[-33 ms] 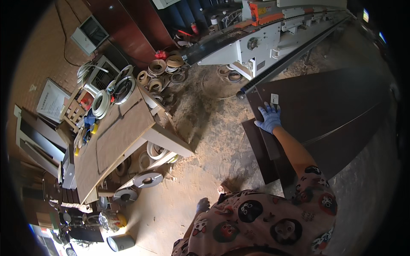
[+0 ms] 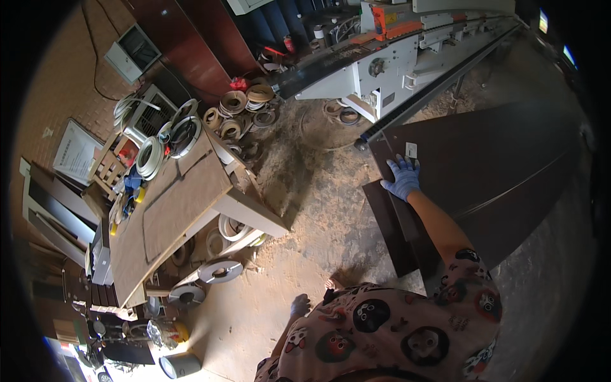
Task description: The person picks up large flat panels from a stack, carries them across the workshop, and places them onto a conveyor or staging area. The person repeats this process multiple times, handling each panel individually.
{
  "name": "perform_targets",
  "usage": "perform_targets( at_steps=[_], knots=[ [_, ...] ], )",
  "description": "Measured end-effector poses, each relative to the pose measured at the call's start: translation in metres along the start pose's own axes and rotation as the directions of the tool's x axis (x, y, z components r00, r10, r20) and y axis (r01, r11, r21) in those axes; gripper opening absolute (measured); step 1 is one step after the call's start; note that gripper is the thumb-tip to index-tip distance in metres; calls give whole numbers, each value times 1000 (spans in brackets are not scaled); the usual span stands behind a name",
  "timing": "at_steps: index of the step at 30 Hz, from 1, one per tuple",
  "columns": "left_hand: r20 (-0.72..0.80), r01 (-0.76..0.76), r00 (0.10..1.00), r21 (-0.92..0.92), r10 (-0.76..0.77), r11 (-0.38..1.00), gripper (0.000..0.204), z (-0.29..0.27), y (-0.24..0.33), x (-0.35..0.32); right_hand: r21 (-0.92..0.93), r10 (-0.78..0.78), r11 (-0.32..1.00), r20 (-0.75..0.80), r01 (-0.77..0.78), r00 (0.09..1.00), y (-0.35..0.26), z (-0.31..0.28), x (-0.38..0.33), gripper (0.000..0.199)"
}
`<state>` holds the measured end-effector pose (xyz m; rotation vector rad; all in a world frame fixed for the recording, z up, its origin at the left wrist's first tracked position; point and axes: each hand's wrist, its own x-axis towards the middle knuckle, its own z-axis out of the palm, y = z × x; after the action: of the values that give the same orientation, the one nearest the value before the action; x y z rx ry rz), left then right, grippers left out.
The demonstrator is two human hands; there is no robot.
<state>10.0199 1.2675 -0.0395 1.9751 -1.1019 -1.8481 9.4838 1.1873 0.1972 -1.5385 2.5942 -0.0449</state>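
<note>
My right hand (image 2: 402, 178), in a blue-striped glove, lies flat with fingers spread on a dark brown board (image 2: 484, 143). It touches the board near its left end, just below a small pale label (image 2: 411, 150). Under this board, further dark brown panels (image 2: 389, 229) stick out to the left and toward me. Low beside my body hangs my left hand (image 2: 300, 305), also gloved, over the dusty floor. It touches nothing that I can see, and its fingers are too small and dim to read.
A white machine (image 2: 388, 73) with a dark roller rail (image 2: 439, 83) stands beyond the boards. To the left is a wooden table (image 2: 181, 207) carrying coils of edging (image 2: 150, 156), with more rolls (image 2: 220, 270) beneath. Sawdust covers the floor (image 2: 305, 248). A grey bucket (image 2: 180, 365) lies lower left.
The view has shifted very slightly. My right hand stays flat on the board, and my left hand still hangs low.
</note>
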Motion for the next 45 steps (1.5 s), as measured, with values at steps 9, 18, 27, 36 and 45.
perform_targets(
  at_steps=[9,18,27,36,45],
  knots=[
    [150,-174,976,125,155,977,42,-43,186,96,-93,-229,972,-159,217,960,-48,32,128,72],
    [281,-239,936,66,212,969,43,14,326,205,-184,-589,808,-198,560,784,-73,32,256,20],
    [235,-743,588,536,774,401,43,84,631,260,-97,-545,832,-325,546,773,-135,24,361,29],
    [323,-283,-396,847,859,-450,54,79,1025,154,-36,-503,857,-278,515,818,-157,12,402,38],
    [350,170,-400,936,847,-307,55,138,1257,109,232,-341,825,-522,516,781,-153,12,411,32]
  ],
)
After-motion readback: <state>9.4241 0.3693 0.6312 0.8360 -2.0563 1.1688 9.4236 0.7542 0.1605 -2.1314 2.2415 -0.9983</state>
